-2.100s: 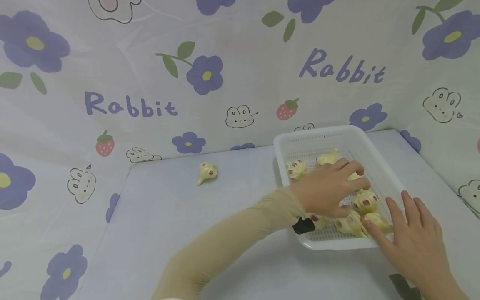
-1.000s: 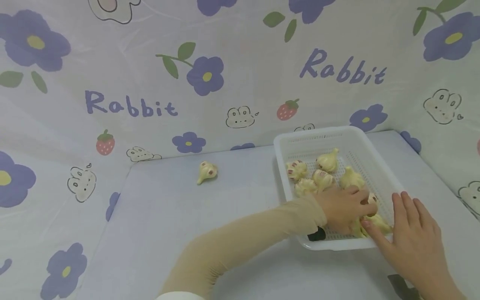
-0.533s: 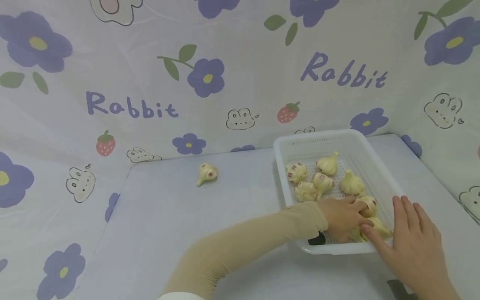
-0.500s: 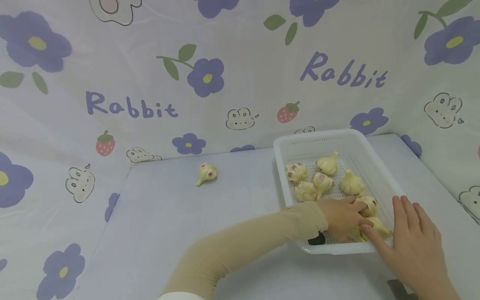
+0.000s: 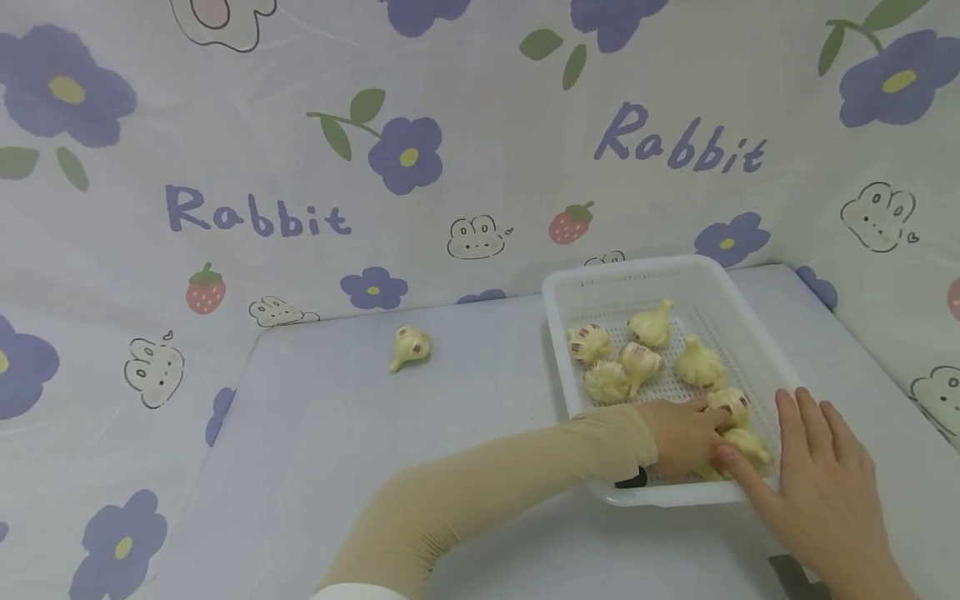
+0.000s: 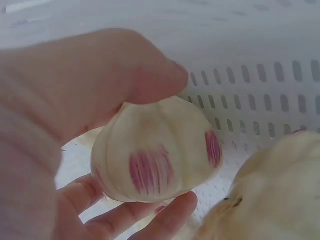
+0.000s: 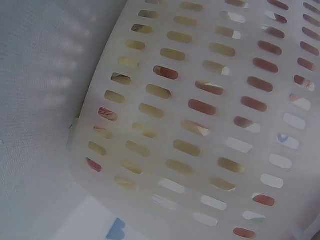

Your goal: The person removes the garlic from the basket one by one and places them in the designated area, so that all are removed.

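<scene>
Inside the white basket [image 5: 671,497], my left hand [image 5: 681,437] reaches down at the near end. In the left wrist view it holds a garlic bulb [image 6: 155,150] with purple streaks, thumb above and fingers below; in the head view the hand mostly hides that bulb. Another garlic bulb [image 6: 275,195] sits beside it. Near the fingertips lie a purple-marked bulb [image 5: 731,405] and a paler one [image 5: 747,446]. My right hand [image 5: 828,483] rests at the basket's near right corner, fingers straight along the outer side, thumb over the rim.
Several more garlic bulbs [image 5: 641,362] lie toward the back and left of the basket. A single bulb [image 5: 411,347] lies outside, on the pale tabletop [image 5: 337,425] to the left. Behind stands a cloth backdrop [image 5: 480,192] printed with flowers and rabbits.
From over the basket's middle, my left hand has moved toward its near end, uncovering bulbs behind it. A bulb at the near right corner has shifted slightly. My right hand stays at the corner.
</scene>
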The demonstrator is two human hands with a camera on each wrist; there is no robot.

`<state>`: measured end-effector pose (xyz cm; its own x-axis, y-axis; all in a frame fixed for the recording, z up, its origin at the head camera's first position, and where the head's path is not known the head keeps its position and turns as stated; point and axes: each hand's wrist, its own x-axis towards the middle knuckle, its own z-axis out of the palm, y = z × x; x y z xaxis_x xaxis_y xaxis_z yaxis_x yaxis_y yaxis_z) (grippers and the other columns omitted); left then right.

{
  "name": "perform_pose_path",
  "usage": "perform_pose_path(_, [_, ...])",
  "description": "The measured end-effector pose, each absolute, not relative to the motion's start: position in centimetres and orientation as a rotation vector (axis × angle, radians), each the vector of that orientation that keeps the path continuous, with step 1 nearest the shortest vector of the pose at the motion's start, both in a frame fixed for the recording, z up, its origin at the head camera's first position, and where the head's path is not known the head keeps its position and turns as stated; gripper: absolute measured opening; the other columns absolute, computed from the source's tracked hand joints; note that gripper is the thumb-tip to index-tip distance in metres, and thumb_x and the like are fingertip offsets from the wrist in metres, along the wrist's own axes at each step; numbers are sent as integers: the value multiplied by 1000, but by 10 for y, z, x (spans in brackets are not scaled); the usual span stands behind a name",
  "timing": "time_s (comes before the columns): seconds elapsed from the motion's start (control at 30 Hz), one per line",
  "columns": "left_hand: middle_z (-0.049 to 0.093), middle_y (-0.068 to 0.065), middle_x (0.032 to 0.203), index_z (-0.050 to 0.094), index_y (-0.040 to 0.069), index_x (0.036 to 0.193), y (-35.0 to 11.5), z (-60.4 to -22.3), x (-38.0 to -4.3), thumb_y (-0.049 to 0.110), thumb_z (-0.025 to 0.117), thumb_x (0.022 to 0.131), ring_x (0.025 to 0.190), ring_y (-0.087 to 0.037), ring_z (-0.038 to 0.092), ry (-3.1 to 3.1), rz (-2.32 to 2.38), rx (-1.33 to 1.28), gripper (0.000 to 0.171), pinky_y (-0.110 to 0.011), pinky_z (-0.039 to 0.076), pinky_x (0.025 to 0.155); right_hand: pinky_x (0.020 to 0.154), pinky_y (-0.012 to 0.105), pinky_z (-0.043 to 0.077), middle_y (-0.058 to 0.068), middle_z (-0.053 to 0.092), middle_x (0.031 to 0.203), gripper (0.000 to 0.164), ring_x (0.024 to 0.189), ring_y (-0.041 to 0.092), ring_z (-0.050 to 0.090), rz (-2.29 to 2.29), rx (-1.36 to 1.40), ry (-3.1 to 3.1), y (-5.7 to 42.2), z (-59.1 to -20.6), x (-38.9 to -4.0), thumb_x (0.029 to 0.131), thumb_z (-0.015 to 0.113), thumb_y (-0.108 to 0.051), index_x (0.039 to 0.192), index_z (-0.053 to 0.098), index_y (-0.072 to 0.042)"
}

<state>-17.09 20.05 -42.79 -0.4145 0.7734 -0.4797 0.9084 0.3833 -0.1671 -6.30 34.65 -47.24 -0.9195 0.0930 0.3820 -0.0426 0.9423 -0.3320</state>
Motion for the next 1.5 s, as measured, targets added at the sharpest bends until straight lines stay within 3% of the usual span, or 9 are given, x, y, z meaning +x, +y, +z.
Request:
perform_pose_path(0.4, [11, 17, 173, 38, 50, 156, 200, -431, -169, 36, 66, 102, 155, -8, 20, 2336, -618, 1492, 63, -25, 47, 108, 109, 81, 18, 42, 26, 158, 102, 147, 63, 19, 462, -74, -2760, 343, -472, -62, 97, 60, -62, 158, 24, 12])
perform_pose_path(0.83, [10, 17, 173, 33, 52, 158, 200, -431, -172, 37, 69, 100, 159, -13, 16, 2358, -612, 1472, 70, -25, 45, 111, 107, 81, 22, 43, 34, 154, 101, 143, 64, 25, 458, -42, -2702, 346, -473, -64, 96, 63, -59, 156, 27, 13])
perform_pose_path(1.03, [18, 16, 170, 26, 53, 160, 201, -429, -174, 42, 66, 99, 155, -10, 19, 2377, -676, 1533, 73, -23, 44, 110, 106, 81, 24, 43, 36, 153, 99, 142, 64, 28, 460, -30, -2689, 347, -472, -64, 96, 64, -58, 155, 29, 13])
perform_pose_path(1.3, [28, 9, 167, 31, 49, 158, 195, -425, -176, 57, 66, 95, 151, -14, 26, 2413, -787, 1704, 73, -24, 23, 123, 105, 81, 25, 44, 38, 151, 97, 140, 65, 30, 442, -5, -2657, 348, -474, -64, 95, 65, -56, 154, 31, 13])
perform_pose_path(1.5, [37, 10, 158, 38, 46, 153, 192, -416, -182, 49, 70, 93, 140, -14, 35, 2472, -691, 1686, 68, -24, 38, 111, 104, 81, 27, 44, 40, 149, 97, 138, 65, 33, 424, 15, -2627, 348, -475, -65, 94, 67, -56, 153, 34, 14])
